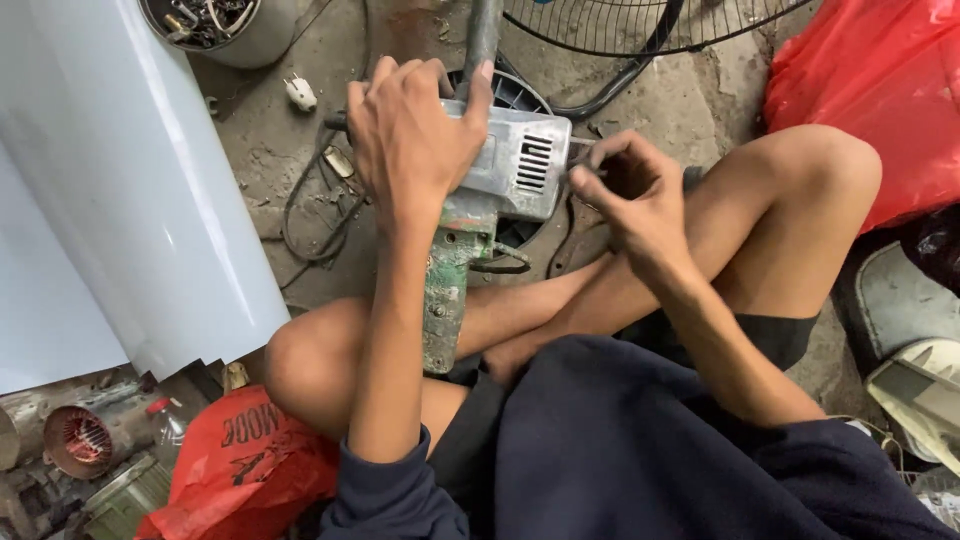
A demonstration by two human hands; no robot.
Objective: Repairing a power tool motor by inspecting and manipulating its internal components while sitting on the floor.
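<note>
The left hand clamps over the grey-and-green power tool resting between the knees; the right hand, just beside its vented housing, pinches something small, possibly a screwdriver.

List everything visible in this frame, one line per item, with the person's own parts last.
power tool: one, grey housing with worn green handle, across the lap
fan guard: one, black wire, top centre
container of metal bits: one, grey, top left
plug and cable: one, white plug, dark cable, on the floor
curved panel: one, pale grey, left
plastic bags: two, red, top right and bottom left
motor stator: one, copper windings, bottom left
left hand: gripping the tool's housing
right hand: fingers pinched at the tool's side
</note>
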